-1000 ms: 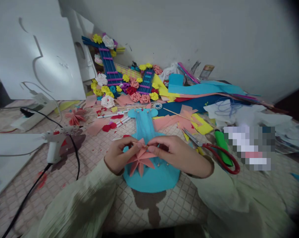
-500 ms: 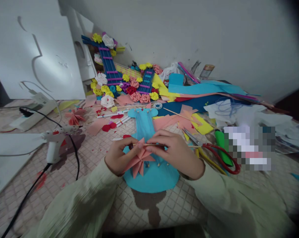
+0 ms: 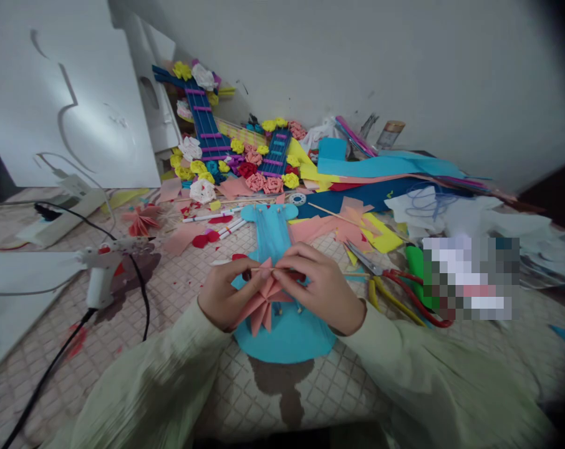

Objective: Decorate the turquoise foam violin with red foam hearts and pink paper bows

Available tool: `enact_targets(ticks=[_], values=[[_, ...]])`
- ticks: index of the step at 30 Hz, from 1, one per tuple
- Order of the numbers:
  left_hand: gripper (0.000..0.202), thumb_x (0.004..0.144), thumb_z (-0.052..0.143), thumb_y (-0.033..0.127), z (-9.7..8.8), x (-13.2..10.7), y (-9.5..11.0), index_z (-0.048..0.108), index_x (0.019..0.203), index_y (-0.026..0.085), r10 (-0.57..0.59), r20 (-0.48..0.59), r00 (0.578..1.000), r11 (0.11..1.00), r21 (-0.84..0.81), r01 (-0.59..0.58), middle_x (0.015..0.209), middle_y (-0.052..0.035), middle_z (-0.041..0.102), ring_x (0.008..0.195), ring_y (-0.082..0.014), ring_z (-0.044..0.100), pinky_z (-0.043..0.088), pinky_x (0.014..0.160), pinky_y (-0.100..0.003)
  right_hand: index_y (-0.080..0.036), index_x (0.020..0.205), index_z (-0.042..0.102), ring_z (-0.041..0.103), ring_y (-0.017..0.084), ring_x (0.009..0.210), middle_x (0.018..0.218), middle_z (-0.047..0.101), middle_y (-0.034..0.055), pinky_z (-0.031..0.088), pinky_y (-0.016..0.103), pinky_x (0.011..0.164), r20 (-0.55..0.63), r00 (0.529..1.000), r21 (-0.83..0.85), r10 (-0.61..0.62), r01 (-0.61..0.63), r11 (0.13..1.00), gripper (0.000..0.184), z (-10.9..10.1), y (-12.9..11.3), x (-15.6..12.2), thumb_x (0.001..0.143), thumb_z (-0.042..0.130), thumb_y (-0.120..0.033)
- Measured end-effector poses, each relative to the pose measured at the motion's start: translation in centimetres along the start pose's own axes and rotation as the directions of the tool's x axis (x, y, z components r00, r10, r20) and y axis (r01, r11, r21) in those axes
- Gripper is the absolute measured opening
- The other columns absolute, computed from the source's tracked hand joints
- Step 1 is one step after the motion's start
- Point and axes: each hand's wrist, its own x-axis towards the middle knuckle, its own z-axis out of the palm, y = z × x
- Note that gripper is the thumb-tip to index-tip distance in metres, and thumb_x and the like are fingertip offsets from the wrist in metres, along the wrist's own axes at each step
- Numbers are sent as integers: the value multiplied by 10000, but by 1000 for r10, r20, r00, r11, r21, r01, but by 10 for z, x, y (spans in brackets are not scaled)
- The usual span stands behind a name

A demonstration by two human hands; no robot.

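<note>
My left hand (image 3: 226, 291) is closed on a folded salmon-pink paper flower (image 3: 266, 304), its pleats fanned out below the thumb. A thin wooden stick (image 3: 357, 274) runs sideways across the flower's upper petal, and my right hand (image 3: 322, 287) pinches it between thumb and fingertips. The stick's right end sticks out past the right hand. Both hands are above a light-blue paper guitar (image 3: 287, 344), which lies flat on the table with strings along its neck. The hands hide the guitar's middle.
To the left lie a white glue gun (image 3: 101, 274) with a black cord and a power strip (image 3: 62, 218). Red-handled scissors (image 3: 404, 280) rest at the right. Behind are dark-blue paper guitars (image 3: 202, 125) with crepe flowers, paper scraps and a tape roll (image 3: 297, 199).
My right hand has shifted slightly left along the stick, its fingertips closer to the left thumb. The left hand and the flower have hardly moved.
</note>
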Motion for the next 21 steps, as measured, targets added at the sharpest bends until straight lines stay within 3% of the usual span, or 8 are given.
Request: enact_targets(ticks=[7,14,21], values=[[214,769,507,296,-1,1,-3,626,686,138,-1,32,999,1000,22,0,621,-32,632,585,-124,545,432,565,-231,-155,785,579,525,110,701,803,520,31,443,235,629,-35,999,56,14,-12,998,85,4,2,-1,803,509,-200],[185,750,521,286,-4,1,-2,616,703,134,10,41,999,999,39,-12,618,-31,615,598,-130,539,437,571,-241,-162,874,591,522,110,734,856,547,42,433,231,637,75,996,154,-49,37,987,112,-5,8,3,809,513,-211],[184,749,523,282,-5,1,-2,617,701,132,18,69,997,999,34,-21,633,-42,622,604,-134,540,439,569,-251,-158,793,572,483,107,649,717,529,14,389,233,587,130,990,80,-50,40,996,102,-10,8,3,813,508,-235]])
